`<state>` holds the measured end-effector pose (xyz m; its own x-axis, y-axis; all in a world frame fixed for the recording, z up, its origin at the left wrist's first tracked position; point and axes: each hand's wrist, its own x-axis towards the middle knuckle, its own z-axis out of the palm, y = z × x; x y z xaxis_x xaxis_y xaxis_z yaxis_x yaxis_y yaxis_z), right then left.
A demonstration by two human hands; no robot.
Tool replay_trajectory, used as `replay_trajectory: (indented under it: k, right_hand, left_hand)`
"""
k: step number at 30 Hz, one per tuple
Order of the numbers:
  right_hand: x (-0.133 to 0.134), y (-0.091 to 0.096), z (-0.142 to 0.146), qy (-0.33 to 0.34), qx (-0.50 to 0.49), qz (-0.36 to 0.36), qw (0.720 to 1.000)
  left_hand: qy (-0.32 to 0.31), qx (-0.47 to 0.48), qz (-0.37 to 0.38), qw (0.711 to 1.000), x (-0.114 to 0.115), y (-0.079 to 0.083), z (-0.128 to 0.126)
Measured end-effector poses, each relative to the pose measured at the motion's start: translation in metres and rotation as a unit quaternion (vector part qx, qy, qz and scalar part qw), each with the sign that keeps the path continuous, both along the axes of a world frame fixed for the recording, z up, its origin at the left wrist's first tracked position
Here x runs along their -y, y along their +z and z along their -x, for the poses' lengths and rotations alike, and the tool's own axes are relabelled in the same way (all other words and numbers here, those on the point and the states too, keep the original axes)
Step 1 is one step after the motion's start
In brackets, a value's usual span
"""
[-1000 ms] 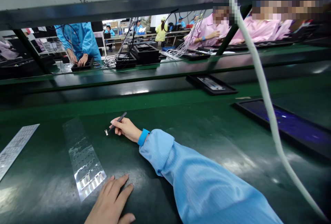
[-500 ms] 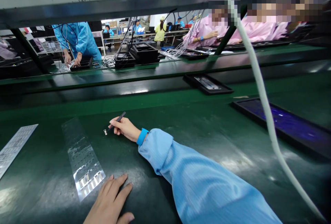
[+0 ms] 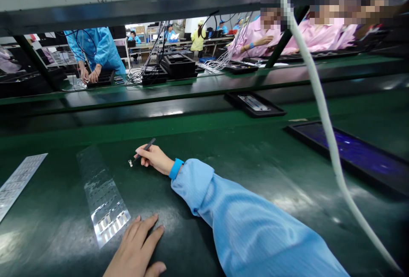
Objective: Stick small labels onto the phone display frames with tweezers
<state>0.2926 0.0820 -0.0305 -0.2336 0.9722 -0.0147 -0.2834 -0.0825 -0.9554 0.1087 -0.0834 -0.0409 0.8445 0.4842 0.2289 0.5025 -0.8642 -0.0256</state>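
My right hand (image 3: pixel 155 158) reaches out over the green bench top (image 3: pixel 223 149) and pinches a pair of dark tweezers (image 3: pixel 144 148). The tweezers' tip carries a small white part (image 3: pixel 130 163) just above the bench. My left hand (image 3: pixel 136 249) lies flat on the bench near the front edge, fingers spread, empty. Beside it runs a clear film strip (image 3: pixel 102 196) bearing several small parts at its near end.
A second strip of parts (image 3: pixel 17 181) lies at far left. A dark panel with a blue screen (image 3: pixel 354 153) sits at right, a black tray (image 3: pixel 255 104) behind it. A white cable (image 3: pixel 322 111) hangs across the right side. Other people work at benches beyond.
The black tray behind has drifted a little to the left. My hands have barely moved.
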Motion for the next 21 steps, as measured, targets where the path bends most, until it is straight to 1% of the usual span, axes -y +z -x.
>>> replay_trajectory:
  k: [6,15,21]
  right_hand:
    - [-0.0007,-0.0009,0.0006,-0.002,-0.002,0.003,1.0]
    - [-0.0023,-0.0034,0.0005,0.001,-0.006,0.0,1.0]
    - [-0.0023,-0.0032,0.0004,-0.001,-0.005,0.0,1.0]
  left_hand:
    - [0.001,0.0,0.014,1.0,0.0013,0.0,0.0005]
    - [0.003,0.018,0.063,0.998,-0.0003,-0.0038,0.0012]
    - [-0.001,0.018,0.065,0.998,-0.0016,-0.0069,0.0028]
